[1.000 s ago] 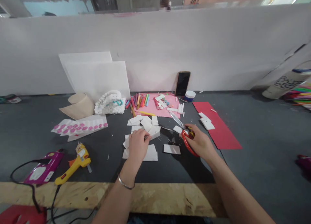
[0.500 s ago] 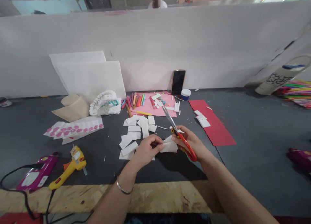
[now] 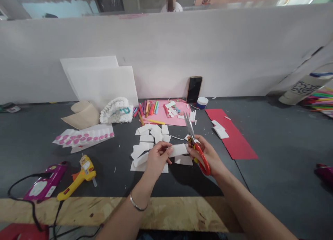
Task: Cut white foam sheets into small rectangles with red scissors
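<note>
**Left hand (image 3: 157, 159) pinches a white strip (image 3: 178, 150) beside the scissors (image 3: 189, 129)**

The strip lies between the two hands, its long axis running crosswise in front of the person, roughly level. The left hand holds its left end between thumb and curled fingers. Its right end reaches the fingers of the right hand (image 3: 205, 156), close to the scissors' pivot, so the right hand is just as near that end as the left is to the other.

The right hand is closed around the red handles. The blades point up and away from the person, not across the strip, and they look nearly closed.

Just beyond and below the left hand lie loose white pieces (image 3: 145, 139), some partly under it. To the right of the right hand is a red sheet (image 3: 234, 139) with more white pieces on it. Straight ahead of the hands is a pink sheet (image 3: 171, 120) with crayons (image 3: 148, 110). Off to the left of the left hand sit a yellow glue gun (image 3: 78, 179) and a pink-dotted sheet (image 3: 83, 137). A bangle (image 3: 137, 202) circles the left wrist.
</note>
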Demonstrator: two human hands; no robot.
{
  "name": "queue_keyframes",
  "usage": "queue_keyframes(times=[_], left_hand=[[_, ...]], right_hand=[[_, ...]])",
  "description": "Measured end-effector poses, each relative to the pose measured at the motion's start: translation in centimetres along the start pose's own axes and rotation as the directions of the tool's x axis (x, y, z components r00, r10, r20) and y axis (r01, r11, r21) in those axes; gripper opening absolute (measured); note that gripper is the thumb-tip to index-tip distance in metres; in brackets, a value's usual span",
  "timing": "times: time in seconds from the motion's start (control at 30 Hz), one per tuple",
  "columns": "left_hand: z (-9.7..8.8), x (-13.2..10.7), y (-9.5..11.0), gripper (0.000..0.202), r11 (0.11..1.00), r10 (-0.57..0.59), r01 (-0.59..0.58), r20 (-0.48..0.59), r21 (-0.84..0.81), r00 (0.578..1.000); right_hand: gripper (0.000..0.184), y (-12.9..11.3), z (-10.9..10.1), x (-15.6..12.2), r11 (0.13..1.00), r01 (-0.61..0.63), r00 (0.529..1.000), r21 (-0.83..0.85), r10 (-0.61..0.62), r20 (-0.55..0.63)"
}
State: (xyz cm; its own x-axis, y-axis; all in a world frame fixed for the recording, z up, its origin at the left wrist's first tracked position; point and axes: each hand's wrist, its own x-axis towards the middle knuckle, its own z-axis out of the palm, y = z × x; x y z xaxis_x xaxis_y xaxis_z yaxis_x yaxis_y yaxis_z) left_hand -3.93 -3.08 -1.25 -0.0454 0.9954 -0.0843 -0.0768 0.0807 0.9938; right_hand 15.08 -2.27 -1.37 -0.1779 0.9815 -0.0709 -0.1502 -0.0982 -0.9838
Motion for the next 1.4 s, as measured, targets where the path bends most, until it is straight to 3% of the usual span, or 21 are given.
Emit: queue_keyframes(times=[0.23, 0.43, 0.6, 0.7, 0.8, 0.87, 0.97, 1.2, 1.4], left_hand=[[-0.1, -0.5, -0.2, 0.028, 0.981, 0.123, -0.125, 0.022, 0.147, 0.992], [-1.2, -0.4, -0.4, 0.063, 0.891, 0.2, -0.279, 0.241, 0.359, 0.95], [-1.5, -0.4, 0.1, 0.047, 0.827, 0.204, -0.289, 0.221, 0.483, 0.954], [-1.1, -0.6, 0.6, 0.041, 0.889, 0.154, -0.219, 0.189, 0.402, 0.97], [-0.6, -0.8, 0.9, 0.051, 0.982, 0.037, -0.07, 0.191, 0.173, 0.981], [-0.4, -0.8, 1.0, 0.059, 0.999, -0.034, 0.029, 0.2, 0.027, 0.979], [-0.3, -0.5, 1.0, 0.06, 0.991, -0.105, 0.118, 0.193, -0.059, 0.976], [-0.2, -0.4, 1.1, 0.047, 0.989, -0.115, 0.126, 0.13, -0.082, 0.985], [-0.2, -0.7, 1.4, 0.053, 0.986, -0.102, 0.125, 0.196, -0.113, 0.975]], right_hand=[[0.056, -0.4, 0.8, -0.2, 0.999, -0.047, 0.999, -0.013, 0.047, -0.007], [0.053, 0.0, 0.1, 0.0, 0.998, -0.059, 0.998, 0.027, 0.059, -0.033], [0.055, -0.2, 0.0, -0.1, 0.997, -0.072, 0.997, 0.023, 0.072, -0.01], [0.057, -0.2, 0.1, -0.1, 0.997, -0.072, 0.997, 0.011, 0.072, -0.002], [0.056, -0.1, 0.0, 0.0, 0.999, -0.035, 0.999, 0.002, 0.035, -0.026], [0.055, 0.0, 0.0, 0.1, 1.0, -0.001, 0.999, 0.001, 0.001, -0.048], [0.055, 0.1, -0.1, 0.1, 0.999, 0.035, 0.998, -0.001, -0.035, -0.06], [0.055, 0.2, -0.2, 0.1, 0.999, 0.042, 0.998, 0.003, -0.042, -0.054], [0.051, 0.1, -0.3, 0.1, 0.998, 0.067, 0.997, 0.019, -0.066, -0.048]])
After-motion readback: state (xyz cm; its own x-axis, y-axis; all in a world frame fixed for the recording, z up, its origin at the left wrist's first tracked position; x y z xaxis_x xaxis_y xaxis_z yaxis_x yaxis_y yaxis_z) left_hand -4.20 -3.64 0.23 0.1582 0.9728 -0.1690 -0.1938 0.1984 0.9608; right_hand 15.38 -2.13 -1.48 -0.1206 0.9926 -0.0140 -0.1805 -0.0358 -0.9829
